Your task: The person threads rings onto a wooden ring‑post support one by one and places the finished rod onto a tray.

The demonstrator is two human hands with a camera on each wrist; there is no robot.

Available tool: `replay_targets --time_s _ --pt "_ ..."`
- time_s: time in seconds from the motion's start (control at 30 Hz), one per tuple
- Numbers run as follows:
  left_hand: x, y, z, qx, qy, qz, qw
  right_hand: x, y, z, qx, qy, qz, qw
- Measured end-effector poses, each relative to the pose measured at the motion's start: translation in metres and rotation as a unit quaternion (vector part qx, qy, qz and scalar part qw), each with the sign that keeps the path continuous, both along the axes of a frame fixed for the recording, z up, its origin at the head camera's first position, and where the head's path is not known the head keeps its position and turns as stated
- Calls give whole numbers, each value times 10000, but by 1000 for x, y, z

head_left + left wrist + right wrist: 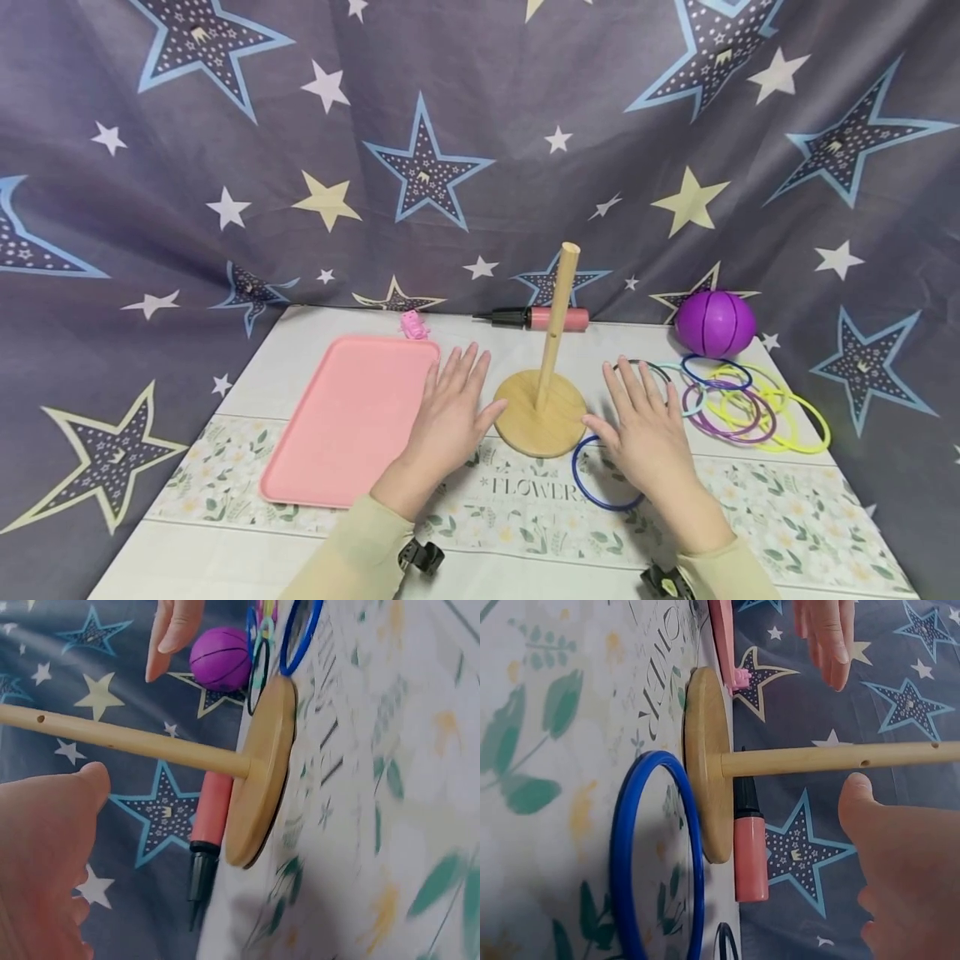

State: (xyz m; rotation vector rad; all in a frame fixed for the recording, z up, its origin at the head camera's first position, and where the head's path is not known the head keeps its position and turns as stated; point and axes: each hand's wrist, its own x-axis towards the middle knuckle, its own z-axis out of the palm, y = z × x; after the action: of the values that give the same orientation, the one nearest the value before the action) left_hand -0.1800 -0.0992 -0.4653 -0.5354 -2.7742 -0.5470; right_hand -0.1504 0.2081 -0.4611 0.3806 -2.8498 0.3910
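Note:
A round wooden base [540, 437] with an upright wooden pole [558, 308] stands between the two hands. To its left hovers my left hand [446, 421], palm down and fingers straight, partly over the right edge of a pink tray [348, 425]. My right hand [645, 433], also with straight fingers, is held to the right of the base, over part of a blue ring [576, 467] lying on the table. Neither hand holds anything. Both wrist views show the thumbs near the pole but apart from it.
Several coloured rings [827, 429] lie overlapping at the right, beside a purple ball [716, 325]. A pink and black hand pump [558, 318] lies behind the pole. Near the tray's back edge sits a small pink toy [413, 325]. A star-patterned cloth [480, 75] hangs behind the table.

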Motion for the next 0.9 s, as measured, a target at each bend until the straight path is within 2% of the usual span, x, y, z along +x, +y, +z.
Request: replay_targets --time_s 0.23,0.47,0.57,0.7,0.9 --pt "-2 9 -11 902 -643 -101 9938 1 7 -5 -401 -153 -113 9990" --pt "-2 17 -28 1615 -1085 -16 9809 4 18 -18 -804 -74 -147 9966" --pt "-4 20 -38 1750 -1177 58 9775 6 22 -23 -940 -219 -212 9951" --pt "-4 23 -49 1809 -1278 126 9751 7 27 -27 -1145 -619 -358 9909" --pt "-3 23 -58 1895 -1392 175 9718 7 32 -37 -1464 -1131 -514 9814"
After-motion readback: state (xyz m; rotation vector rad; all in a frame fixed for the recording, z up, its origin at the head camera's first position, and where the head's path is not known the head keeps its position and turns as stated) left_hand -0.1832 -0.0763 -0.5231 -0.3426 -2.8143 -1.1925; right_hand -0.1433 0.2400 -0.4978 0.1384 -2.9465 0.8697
